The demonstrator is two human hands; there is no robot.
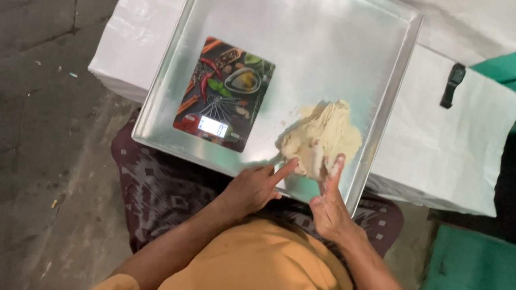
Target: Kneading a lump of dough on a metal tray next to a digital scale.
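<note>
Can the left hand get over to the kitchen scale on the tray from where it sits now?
Probably yes. The left hand rests at the dough near the tray edge, and only bare metal lies between it and the kitchen scale.

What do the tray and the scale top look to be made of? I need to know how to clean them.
The tray looks like bare metal, probably aluminium or steel: dull silver sheen, soft reflections, folded rim. The kitchen scale seems to have a glossy printed top, perhaps glass; I can't tell for sure. Both hands touch pale, soft dough.
</note>
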